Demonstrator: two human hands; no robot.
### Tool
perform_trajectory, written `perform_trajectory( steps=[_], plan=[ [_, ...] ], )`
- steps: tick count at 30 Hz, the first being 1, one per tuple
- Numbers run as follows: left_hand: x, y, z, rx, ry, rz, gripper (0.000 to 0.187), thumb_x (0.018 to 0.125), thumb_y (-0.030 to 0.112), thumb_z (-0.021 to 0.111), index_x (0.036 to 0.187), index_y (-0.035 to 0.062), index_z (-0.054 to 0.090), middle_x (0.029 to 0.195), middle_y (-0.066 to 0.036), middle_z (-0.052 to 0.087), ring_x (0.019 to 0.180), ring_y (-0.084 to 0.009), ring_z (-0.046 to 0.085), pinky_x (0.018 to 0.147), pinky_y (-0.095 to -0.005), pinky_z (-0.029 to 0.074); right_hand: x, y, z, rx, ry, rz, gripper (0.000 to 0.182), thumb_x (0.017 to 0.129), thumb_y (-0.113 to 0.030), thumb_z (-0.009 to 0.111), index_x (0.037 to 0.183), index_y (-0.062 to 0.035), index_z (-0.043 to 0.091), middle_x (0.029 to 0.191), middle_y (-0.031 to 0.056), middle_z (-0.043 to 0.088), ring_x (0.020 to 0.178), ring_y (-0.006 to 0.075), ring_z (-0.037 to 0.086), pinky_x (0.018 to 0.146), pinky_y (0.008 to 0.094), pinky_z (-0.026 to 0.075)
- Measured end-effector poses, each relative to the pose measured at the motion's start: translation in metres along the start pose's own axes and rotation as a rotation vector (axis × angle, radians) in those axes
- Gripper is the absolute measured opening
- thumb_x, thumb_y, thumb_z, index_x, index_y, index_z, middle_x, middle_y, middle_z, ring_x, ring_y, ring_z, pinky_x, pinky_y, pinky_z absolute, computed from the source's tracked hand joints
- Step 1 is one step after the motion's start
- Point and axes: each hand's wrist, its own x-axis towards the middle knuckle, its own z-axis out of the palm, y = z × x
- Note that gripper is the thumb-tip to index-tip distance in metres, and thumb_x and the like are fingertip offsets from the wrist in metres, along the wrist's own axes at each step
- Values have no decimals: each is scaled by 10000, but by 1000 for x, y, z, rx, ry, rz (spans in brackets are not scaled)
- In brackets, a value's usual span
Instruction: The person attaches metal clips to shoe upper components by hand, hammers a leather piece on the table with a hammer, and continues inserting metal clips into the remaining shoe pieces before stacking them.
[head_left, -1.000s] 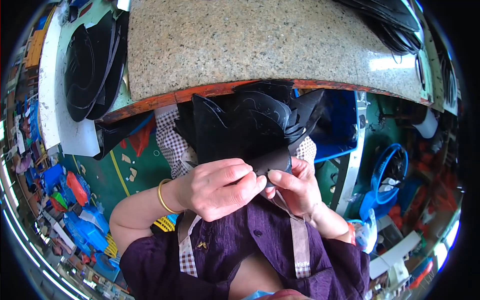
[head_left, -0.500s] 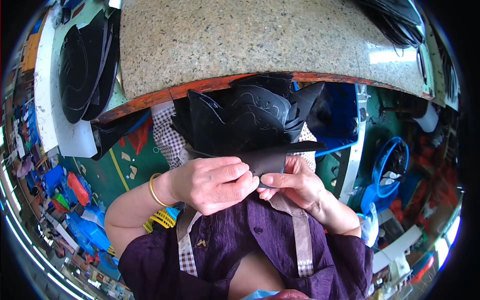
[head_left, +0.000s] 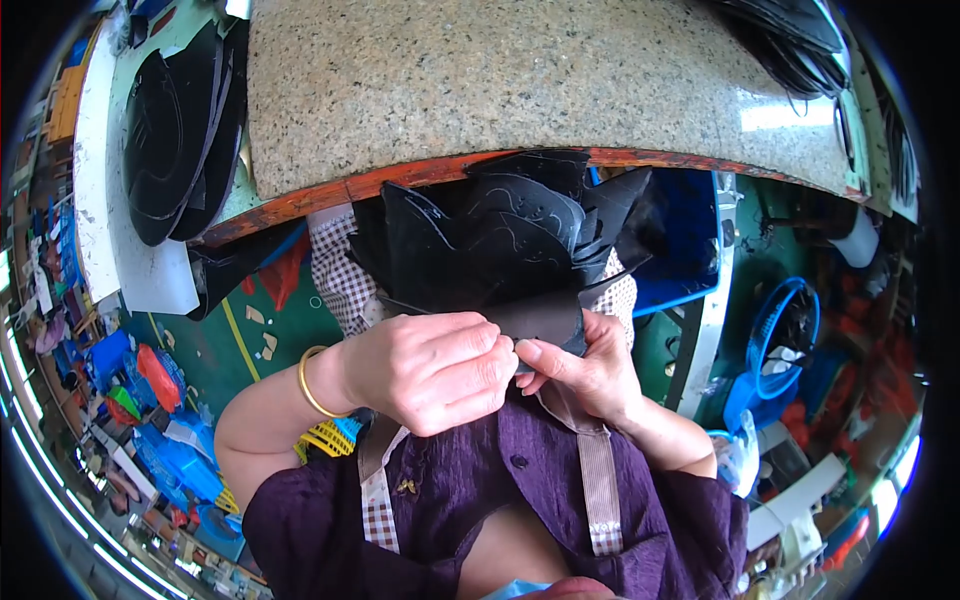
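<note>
A thin black piece (head_left: 545,318) is pinched between both hands in front of the chest. My left hand (head_left: 440,368), with a gold bangle on its wrist, has its fingers closed at the piece's near edge. My right hand (head_left: 590,370) grips the same edge with its thumb on top, and its fingertips almost meet those of my left hand. Under and beyond them, a heap of black cut pieces (head_left: 480,240) with pale drawn lines lies on the lap, against the table edge. The fingertips hide the gripped edge.
A speckled stone table (head_left: 500,85) with a red-brown edge stands ahead. Black pieces (head_left: 165,140) lie at its left, more (head_left: 790,45) at its upper right. A blue bin (head_left: 685,245) is right of the lap; a blue basket (head_left: 780,335) stands farther right.
The far edge of the held black piece has turned, and its long point at the right no longer sticks out. The right hand has shifted slightly; both hands keep their grip.
</note>
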Motion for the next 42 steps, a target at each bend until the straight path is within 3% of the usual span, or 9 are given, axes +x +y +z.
perform_trajectory(
  steps=[7,12,20,22,24,26,28,33,42],
  plan=[
    [-1,1,1,15,-53,13,171,589,86,688,727,-6,646,770,-105,635,727,-214,651,655,-303,583,-2,8,4,39,42,-67,162,898,-114,636,940,40,610,805,94,672,664,112,653,624,242,546],
    [3,6,1,-127,46,-479,283,582,56,706,854,-13,666,818,-108,633,712,-226,626,591,-304,521,2,5,-1,108,-13,-28,152,909,-97,609,946,50,611,803,105,671,651,125,653,624,246,545],
    [-1,-2,-6,-245,126,-533,290,577,16,772,855,33,690,781,-56,640,670,-200,606,564,-289,482,18,-19,-1,302,-125,205,256,914,-181,616,944,73,618,791,152,673,623,190,668,591,267,569],
    [9,-9,-28,-302,159,-674,220,616,25,792,808,47,686,734,-47,639,646,-178,608,575,-263,466,17,-44,1,303,-321,180,322,946,-235,570,1021,76,606,886,158,674,759,203,680,696,310,576],
    [23,-26,-64,-353,138,-952,159,689,17,768,818,9,676,729,-44,623,666,-109,587,599,-244,456,11,-82,16,-260,-287,-173,267,932,-170,583,1084,48,607,946,158,669,820,219,671,725,334,561],
    [17,-60,-84,-178,169,-995,194,748,19,721,932,-11,667,756,-50,587,645,-113,537,595,-238,445,37,-104,30,-1097,-141,-1060,269,871,-87,629,1120,13,608,961,149,666,811,250,665,715,343,546],
    [19,-80,-91,145,98,-795,264,756,11,710,1014,11,654,766,-63,562,627,-115,516,582,-240,443,70,-115,49,-1364,-11,-1332,364,763,62,616,1122,-1,616,1048,141,650,873,278,643,757,355,529],
    [17,-89,-92,119,79,-912,384,750,34,734,1064,32,513,706,-41,565,597,-102,540,570,-239,471,104,-117,56,-1943,-29,-1371,490,711,-125,586,1183,2,577,1214,112,542,1081,243,510,842,326,466],
    [12,-97,-98,-84,116,-951,341,767,22,720,1040,45,518,765,-54,598,657,-103,585,607,-242,496,100,-113,76,-2001,77,-1146,467,712,-113,591,1147,58,573,1134,110,511,1088,251,471,831,335,423]
  ],
)
